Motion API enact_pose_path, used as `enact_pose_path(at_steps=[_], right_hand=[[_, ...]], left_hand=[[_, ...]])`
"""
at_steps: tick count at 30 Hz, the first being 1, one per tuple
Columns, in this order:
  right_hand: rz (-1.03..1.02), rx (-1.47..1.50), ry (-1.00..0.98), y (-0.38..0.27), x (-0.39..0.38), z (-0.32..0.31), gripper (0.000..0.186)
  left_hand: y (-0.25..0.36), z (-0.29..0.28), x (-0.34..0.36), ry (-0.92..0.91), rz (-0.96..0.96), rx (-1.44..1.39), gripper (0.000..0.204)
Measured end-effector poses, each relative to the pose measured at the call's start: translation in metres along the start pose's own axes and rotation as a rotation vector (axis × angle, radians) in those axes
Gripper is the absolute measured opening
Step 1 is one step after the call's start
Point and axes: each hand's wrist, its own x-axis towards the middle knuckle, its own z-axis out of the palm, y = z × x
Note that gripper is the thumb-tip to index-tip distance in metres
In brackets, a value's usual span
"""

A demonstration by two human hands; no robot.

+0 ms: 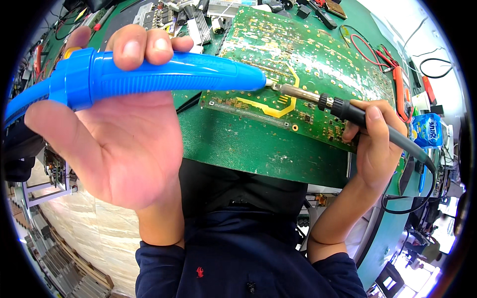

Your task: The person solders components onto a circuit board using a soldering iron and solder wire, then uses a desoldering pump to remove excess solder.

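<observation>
My left hand (134, 144) grips a blue desoldering pump (169, 72), fingers over its top, palm beneath and thumb toward its rear. The pump's white nozzle points right, over the green circuit board (318, 64). Held like a pen, a soldering iron (355, 111) with a black handle is in my right hand (380, 141). Its metal tip meets the pump's nozzle, or nearly so, above the board; the exact contact is too small to tell. The board lies on the green bench top with many solder points and yellow traces showing.
Loose electronic parts and heat sinks (198, 27) crowd the bench's far left. At the right lie red test leads (367, 47), an orange-edged meter (399, 92) and a blue packet (426, 130). The iron's black cord (431, 186) loops past the bench's right side.
</observation>
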Motion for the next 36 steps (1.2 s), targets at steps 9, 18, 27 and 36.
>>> enact_pose_path(at_steps=[9,18,27,36], right_hand=[[-0.011,0.027,-0.021,-0.002,0.001,0.001,0.024],[-0.007,-0.023,-0.051,-0.003,0.001,0.000,0.029],[-0.017,0.022,-0.022,-0.002,0.001,0.001,0.025],[0.002,0.029,-0.030,-0.004,0.001,0.001,0.024]], left_hand=[[0.002,-0.007,0.011,0.030,-0.030,-0.038,0.062],[-0.001,-0.022,0.031,-0.096,-0.119,-0.042,0.068],[-0.009,-0.019,0.040,-0.236,-0.063,-0.034,0.082],[-0.024,0.003,0.035,-0.078,0.132,0.036,0.086]])
